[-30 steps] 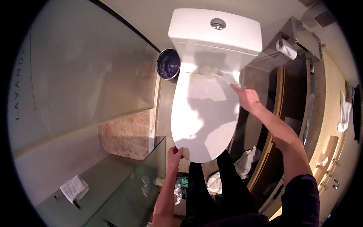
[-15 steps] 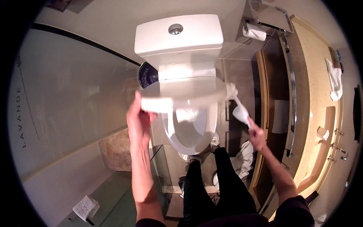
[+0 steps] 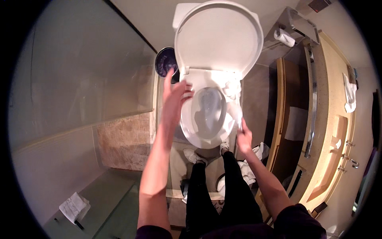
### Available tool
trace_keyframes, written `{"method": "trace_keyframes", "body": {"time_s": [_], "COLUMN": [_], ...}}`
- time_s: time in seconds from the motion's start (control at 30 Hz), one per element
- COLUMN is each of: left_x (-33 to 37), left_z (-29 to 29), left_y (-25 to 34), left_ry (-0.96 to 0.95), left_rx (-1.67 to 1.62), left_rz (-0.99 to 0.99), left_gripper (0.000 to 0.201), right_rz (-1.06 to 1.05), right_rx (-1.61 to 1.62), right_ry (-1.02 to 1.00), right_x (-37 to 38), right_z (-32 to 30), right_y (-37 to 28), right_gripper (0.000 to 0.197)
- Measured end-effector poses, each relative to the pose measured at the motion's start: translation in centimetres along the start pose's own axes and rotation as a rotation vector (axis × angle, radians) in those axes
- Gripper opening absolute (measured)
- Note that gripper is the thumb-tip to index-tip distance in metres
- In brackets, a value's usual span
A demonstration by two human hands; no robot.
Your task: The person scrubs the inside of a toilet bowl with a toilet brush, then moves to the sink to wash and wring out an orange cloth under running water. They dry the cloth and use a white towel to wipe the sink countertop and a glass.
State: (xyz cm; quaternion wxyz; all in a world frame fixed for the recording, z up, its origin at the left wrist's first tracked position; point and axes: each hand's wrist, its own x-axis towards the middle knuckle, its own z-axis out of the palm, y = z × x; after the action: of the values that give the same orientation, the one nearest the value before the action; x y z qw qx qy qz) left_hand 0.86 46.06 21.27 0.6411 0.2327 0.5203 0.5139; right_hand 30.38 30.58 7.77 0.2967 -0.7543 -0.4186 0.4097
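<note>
The white toilet [image 3: 197,137] stands in front of me, its lid [image 3: 219,40] tipped up against the tank. Some water shows in the bowl, partly shaded. In my right hand [image 3: 244,137] is a white toilet brush [image 3: 235,109], gripped by its handle. Its pale, bunched head lies over the right rear of the rim, blurring into the white behind it. My left hand [image 3: 175,97] is over the left side of the rim, fingers apart and slightly blurred, holding nothing.
A dark round bin [image 3: 165,61] stands left of the toilet beside a frosted glass panel [image 3: 87,67]. On the right are a toilet roll [image 3: 284,37], a wooden shelf unit [image 3: 278,111] and a counter with a basin [image 3: 332,155]. White cloths [image 3: 246,171] lie near my feet.
The lid has gone from half raised to fully up, and my left hand has let go of it. My right hand has brought the brush leftward from beside the toilet to over its rim.
</note>
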Motion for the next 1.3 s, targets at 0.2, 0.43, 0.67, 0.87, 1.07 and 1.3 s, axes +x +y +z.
{"method": "trace_keyframes", "body": {"time_s": [0.2, 0.43, 0.67, 0.87, 1.07, 1.3], "left_x": [-13.9, -23.0, -24.1, -23.5, -22.8, -22.3], "left_z": [-10.7, -13.4, -15.8, -16.5, -15.9, -15.4], "left_y": [-11.6, -15.9, -16.6, -15.6, -14.9, -16.0], "left_ry": [0.382, 0.454, 0.485, 0.49, 0.452, 0.378], "left_rx": [-0.19, -0.185, -0.216, -0.199, -0.179, -0.132], "left_rz": [-0.273, -0.399, -0.341, -0.342, -0.342, -0.391], "left_gripper": [0.042, 0.019, 0.017, 0.015, 0.017, 0.016], "right_rz": [-0.012, -0.189, -0.131, -0.191, -0.263, -0.429], "right_rx": [-0.515, -0.872, -0.654, -0.622, -0.81, -1.253], "right_ry": [-0.255, -0.596, -0.236, -0.425, -0.497, -0.267], "right_x": [0.4, -7.8, 1.1, -1.5, -18.7, -11.3], "right_z": [6.5, 0.5, 7.1, 13.3, 2.2, -7.5], "right_y": [-5.4, -0.3, -11.6, -9.9, -1.2, 1.8], "right_gripper": [0.066, 0.069, 0.075, 0.078, 0.08, 0.07]}}
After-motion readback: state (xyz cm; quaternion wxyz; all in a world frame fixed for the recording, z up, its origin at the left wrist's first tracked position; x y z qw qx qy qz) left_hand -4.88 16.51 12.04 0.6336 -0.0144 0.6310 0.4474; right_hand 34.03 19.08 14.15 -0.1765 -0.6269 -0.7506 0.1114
